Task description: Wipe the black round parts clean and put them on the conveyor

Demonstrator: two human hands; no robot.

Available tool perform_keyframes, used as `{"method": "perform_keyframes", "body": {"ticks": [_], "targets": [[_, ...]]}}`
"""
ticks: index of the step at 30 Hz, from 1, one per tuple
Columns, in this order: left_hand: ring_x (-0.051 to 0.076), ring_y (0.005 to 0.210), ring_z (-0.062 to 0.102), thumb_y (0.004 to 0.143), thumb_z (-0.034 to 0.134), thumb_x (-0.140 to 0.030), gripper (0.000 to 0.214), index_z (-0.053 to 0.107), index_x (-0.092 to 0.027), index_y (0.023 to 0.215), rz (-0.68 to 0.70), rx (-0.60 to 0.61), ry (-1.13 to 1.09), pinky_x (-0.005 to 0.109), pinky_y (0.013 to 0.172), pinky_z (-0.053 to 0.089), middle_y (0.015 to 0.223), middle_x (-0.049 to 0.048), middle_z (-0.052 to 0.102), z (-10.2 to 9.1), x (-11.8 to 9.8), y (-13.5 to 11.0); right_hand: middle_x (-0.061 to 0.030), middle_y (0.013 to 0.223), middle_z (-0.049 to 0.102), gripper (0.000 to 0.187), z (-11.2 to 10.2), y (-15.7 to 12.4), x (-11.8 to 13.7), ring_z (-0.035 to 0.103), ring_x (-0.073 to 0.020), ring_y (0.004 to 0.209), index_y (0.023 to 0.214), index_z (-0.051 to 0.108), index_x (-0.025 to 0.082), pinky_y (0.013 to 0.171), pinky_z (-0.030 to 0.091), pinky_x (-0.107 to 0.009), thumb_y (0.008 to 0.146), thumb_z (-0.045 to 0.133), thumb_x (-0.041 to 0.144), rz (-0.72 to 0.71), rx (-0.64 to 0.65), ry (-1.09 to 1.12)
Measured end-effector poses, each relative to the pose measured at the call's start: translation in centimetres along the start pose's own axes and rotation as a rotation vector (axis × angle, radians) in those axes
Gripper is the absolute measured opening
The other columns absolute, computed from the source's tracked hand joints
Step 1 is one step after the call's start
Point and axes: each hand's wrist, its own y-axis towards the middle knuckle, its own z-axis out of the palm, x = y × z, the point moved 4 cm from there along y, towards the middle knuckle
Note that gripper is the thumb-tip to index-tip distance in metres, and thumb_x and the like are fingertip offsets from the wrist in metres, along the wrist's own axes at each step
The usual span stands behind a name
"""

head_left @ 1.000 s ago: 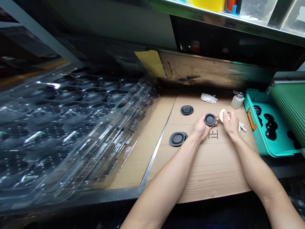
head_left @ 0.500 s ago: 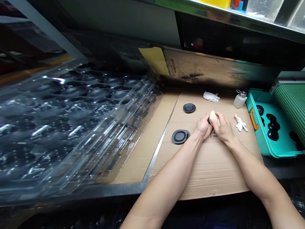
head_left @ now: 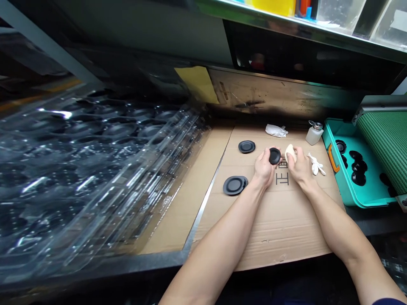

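Note:
My left hand (head_left: 264, 168) is closed on a small round black disc (head_left: 274, 156), its flat face turned up towards me. Just to the right, my right hand (head_left: 299, 168) pinches a cream-coloured pad (head_left: 290, 151), held a little apart from the disc. Both hands are over the cardboard sheet (head_left: 267, 228), where dark printed characters show between the wrists. To the left of my left hand lie two black oval parts, a farther one (head_left: 246, 147) and a nearer one (head_left: 234, 185) with a raised ring.
A teal bin (head_left: 352, 190) with several black discs stands at the right, partly under a green conveyor belt (head_left: 384, 140). Near it are a pump bottle (head_left: 314, 133), a crumpled white cloth (head_left: 316, 164) and a white wad (head_left: 276, 130). Stacked clear plastic trays (head_left: 104, 169) fill the left.
The cream pad has come off the black disc and moved right with my right hand, uncovering the disc in my left hand. The whole view has shifted slightly.

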Motion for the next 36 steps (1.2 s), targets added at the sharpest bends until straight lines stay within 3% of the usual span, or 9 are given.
{"method": "perform_keyframes", "body": {"ticks": [4, 7, 10, 14, 16, 20, 25, 30, 36], "targets": [[0.017, 0.087, 0.073, 0.105, 0.054, -0.041, 0.024, 0.064, -0.021, 0.11, 0.123, -0.007, -0.013, 0.026, 0.076, 0.054, 0.101, 0.0082, 0.074, 0.1, -2.1, -0.6, -0.011, 0.112, 0.076, 0.041, -0.8, 0.2, -0.5, 0.069, -0.0295, 0.103, 0.134, 0.059, 0.02, 0.093, 0.05, -0.039, 0.105, 0.045, 0.045, -0.04, 0.015, 0.027], [0.016, 0.068, 0.067, 0.102, 0.054, -0.054, 0.036, 0.062, -0.02, 0.109, -0.031, 0.007, -0.018, 0.023, 0.059, 0.048, 0.086, 0.0077, 0.07, 0.1, -2.2, -0.8, -0.0149, 0.122, 0.071, 0.041, -2.6, -0.1, 0.0, 0.062, -0.031, 0.116, 0.133, 0.063, 0.02, 0.101, 0.046, -0.042, 0.106, 0.044, 0.044, -0.082, -0.047, -0.142], [0.017, 0.056, 0.062, 0.104, 0.038, -0.062, 0.051, 0.06, -0.016, 0.102, -0.236, 0.014, -0.02, 0.024, 0.048, 0.041, 0.079, 0.0115, 0.068, 0.1, -1.8, -0.9, -0.0206, 0.134, 0.063, 0.043, -5.0, 0.0, -0.9, 0.055, -0.0373, 0.125, 0.139, 0.059, 0.018, 0.1, 0.044, -0.048, 0.103, 0.049, 0.037, 0.068, -0.127, -0.388], [0.02, 0.053, 0.061, 0.104, 0.023, -0.045, 0.051, 0.06, -0.011, 0.102, -0.317, 0.007, -0.033, 0.025, 0.043, 0.037, 0.081, 0.0182, 0.07, 0.0, -2.0, -0.9, -0.0216, 0.12, 0.067, 0.033, -5.5, 0.9, -3.4, 0.062, -0.0348, 0.113, 0.122, 0.068, 0.013, 0.091, 0.046, -0.043, 0.1, 0.046, 0.027, 0.257, 0.088, -0.475], [0.02, 0.052, 0.061, 0.101, 0.026, -0.037, 0.045, 0.061, -0.009, 0.104, -0.317, -0.001, -0.001, 0.024, 0.042, 0.037, 0.08, 0.018, 0.071, 0.0, -2.1, -0.9, -0.0184, 0.114, 0.07, 0.03, -4.9, 1.4, -3.4, 0.065, -0.0298, 0.105, 0.113, 0.069, 0.015, 0.088, 0.046, -0.038, 0.099, 0.045, 0.025, 0.179, 0.125, -0.365], [0.019, 0.054, 0.063, 0.102, 0.029, -0.033, 0.043, 0.063, -0.007, 0.106, -0.38, 0.053, 0.068, 0.023, 0.042, 0.04, 0.077, 0.0167, 0.072, 0.5, -1.7, -1.3, -0.0111, 0.105, 0.07, 0.022, -3.4, 1.2, -1.0, 0.063, -0.0238, 0.096, 0.1, 0.065, 0.019, 0.084, 0.046, -0.032, 0.094, 0.046, 0.027, -0.128, 0.084, -0.025], [0.017, 0.047, 0.06, 0.108, 0.026, -0.044, 0.052, 0.064, -0.01, 0.098, -0.398, 0.144, 0.206, 0.022, 0.038, 0.038, 0.067, 0.0112, 0.069, 0.9, -0.5, -1.8, -0.0072, 0.098, 0.07, 0.022, -1.8, 0.2, 0.9, 0.063, -0.0217, 0.087, 0.1, 0.061, 0.021, 0.079, 0.047, -0.031, 0.091, 0.041, 0.025, -0.21, 0.099, 0.166], [0.014, 0.037, 0.053, 0.106, 0.035, -0.054, 0.053, 0.059, -0.016, 0.077, -0.254, 0.073, 0.461, 0.022, 0.033, 0.031, 0.052, 0.0039, 0.06, 0.5, 0.1, -1.9, -0.0103, 0.111, 0.07, 0.027, -1.3, -0.5, 1.3, 0.065, -0.0218, 0.1, 0.113, 0.066, 0.02, 0.086, 0.048, -0.03, 0.1, 0.045, 0.03, -0.365, 0.131, 0.101], [0.015, 0.032, 0.046, 0.099, 0.034, -0.073, 0.071, 0.058, -0.019, 0.06, -0.129, 0.041, 0.937, 0.027, 0.035, 0.03, 0.043, 0.0056, 0.054, -0.1, -0.5, -2.1, -0.0063, 0.115, 0.071, 0.029, -1.8, -1.0, 2.0, 0.065, -0.0198, 0.093, 0.117, 0.068, 0.025, 0.071, 0.04, -0.028, 0.107, 0.043, 0.036, -0.347, 0.174, -0.192]]}}
